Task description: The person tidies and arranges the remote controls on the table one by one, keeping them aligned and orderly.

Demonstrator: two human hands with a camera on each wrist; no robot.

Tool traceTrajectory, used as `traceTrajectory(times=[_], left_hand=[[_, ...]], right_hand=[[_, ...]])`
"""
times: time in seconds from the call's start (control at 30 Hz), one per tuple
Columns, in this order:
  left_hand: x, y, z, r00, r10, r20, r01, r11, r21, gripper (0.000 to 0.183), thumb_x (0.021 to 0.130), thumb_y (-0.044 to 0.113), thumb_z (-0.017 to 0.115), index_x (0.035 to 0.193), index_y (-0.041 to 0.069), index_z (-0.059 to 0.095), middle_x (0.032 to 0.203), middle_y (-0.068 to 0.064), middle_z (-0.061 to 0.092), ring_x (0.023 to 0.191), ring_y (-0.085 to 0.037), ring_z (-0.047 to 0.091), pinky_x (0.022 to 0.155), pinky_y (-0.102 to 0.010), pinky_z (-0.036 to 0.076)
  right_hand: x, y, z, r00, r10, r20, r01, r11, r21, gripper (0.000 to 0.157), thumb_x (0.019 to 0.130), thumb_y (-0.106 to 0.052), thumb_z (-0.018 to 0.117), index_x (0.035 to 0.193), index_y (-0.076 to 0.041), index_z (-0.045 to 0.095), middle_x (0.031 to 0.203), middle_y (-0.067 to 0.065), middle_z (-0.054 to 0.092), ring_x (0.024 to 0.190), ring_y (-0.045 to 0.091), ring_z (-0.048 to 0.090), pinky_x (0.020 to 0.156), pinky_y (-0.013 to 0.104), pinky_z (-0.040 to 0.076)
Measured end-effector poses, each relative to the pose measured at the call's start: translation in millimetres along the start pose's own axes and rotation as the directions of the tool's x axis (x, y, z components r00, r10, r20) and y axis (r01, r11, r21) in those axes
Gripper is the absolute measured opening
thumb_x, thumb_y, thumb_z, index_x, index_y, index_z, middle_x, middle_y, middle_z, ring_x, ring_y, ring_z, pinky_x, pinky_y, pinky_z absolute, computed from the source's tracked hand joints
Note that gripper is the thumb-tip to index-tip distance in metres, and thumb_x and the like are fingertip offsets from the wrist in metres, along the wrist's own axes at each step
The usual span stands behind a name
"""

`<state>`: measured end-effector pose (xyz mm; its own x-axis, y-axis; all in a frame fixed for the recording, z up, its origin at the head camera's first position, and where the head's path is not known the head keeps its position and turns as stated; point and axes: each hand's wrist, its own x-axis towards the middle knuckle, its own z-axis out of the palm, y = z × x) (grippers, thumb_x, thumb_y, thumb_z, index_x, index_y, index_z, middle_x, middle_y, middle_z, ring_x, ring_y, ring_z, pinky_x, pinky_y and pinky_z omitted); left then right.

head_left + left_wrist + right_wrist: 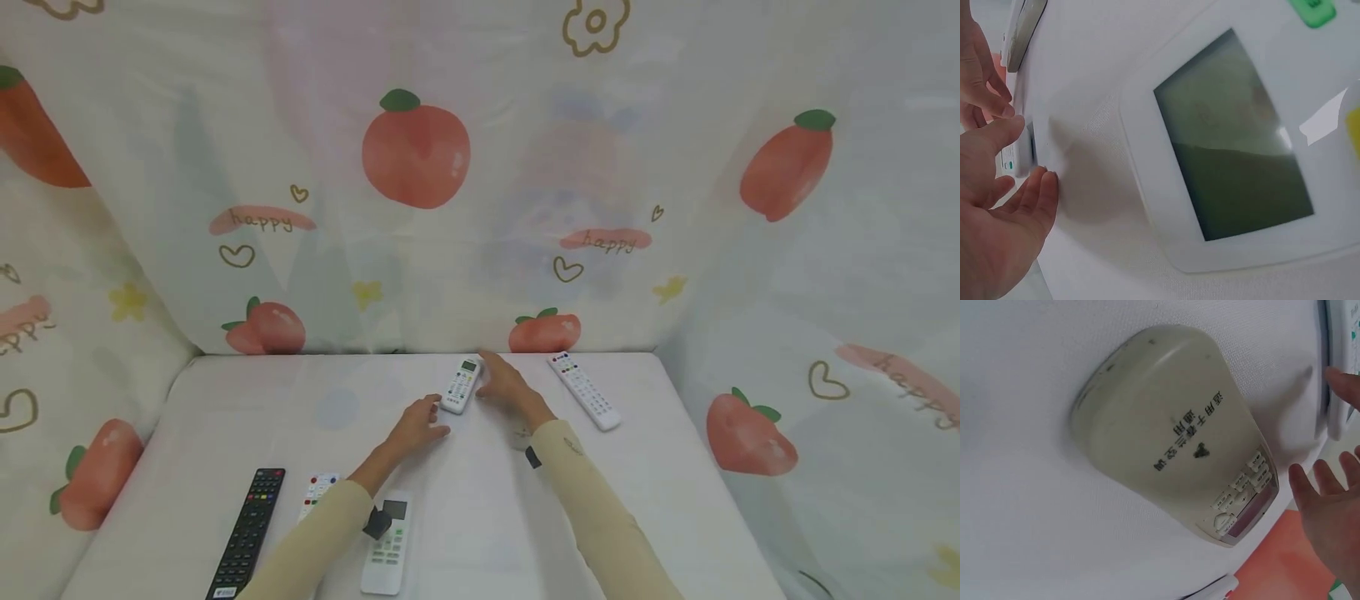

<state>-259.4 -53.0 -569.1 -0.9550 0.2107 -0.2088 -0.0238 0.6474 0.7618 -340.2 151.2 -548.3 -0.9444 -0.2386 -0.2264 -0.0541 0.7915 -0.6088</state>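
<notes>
One small white remote (460, 387) | between left hand (412, 427) and right hand (512, 389)

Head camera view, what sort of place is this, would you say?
Probably a makeshift recording booth rather than an ordinary room: a white-covered table enclosed on three sides by fruit-print sheets, with several remote controls spread out on top.
</notes>
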Motion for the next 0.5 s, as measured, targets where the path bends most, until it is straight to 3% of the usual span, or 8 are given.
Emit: traceTrajectory(times=[0.13,0.33,0.5], left_hand=[[4.6,2.5,0.9,1.0,0.0,-0.005,0.0,1.0,0.015,0.07,0.088,0.013,0.078,0.146,0.0,0.043,0.127,-0.017,0.057,0.112,-0.028,0.059,0.093,-0.041,0.05],[12.6,2.4,2.7,1.0,-0.02,0.014,0.019,0.998,0.054,0.069,0.089,0.017,0.077,0.147,0.001,0.042,0.131,-0.014,0.054,0.111,-0.024,0.058,0.093,-0.037,0.05],[15.7,0.8,4.0,1.0,0.008,-0.008,-0.007,0.997,0.071,0.063,0.09,0.015,0.076,0.143,-0.002,0.047,0.121,-0.012,0.057,0.102,-0.022,0.057,0.089,-0.038,0.05]], right_hand=[[0,-3,-2.7,0.999,-0.01,0.042,0.011,1.0,-0.029,0.087,0.089,-0.005,0.073,0.16,-0.014,0.024,0.163,0.006,0.025,0.149,0.027,0.021,0.118,0.046,0.019],[3,-6,-2.7,0.997,0.017,0.078,-0.008,0.993,-0.116,0.081,0.091,-0.009,0.072,0.158,-0.012,0.028,0.16,0.008,0.031,0.147,0.029,0.026,0.117,0.047,0.023],[6,-5,2.2,0.997,0.023,0.079,-0.013,0.992,-0.126,0.078,0.09,-0.014,0.074,0.157,-0.012,0.033,0.159,0.009,0.034,0.146,0.03,0.028,0.116,0.049,0.024]])
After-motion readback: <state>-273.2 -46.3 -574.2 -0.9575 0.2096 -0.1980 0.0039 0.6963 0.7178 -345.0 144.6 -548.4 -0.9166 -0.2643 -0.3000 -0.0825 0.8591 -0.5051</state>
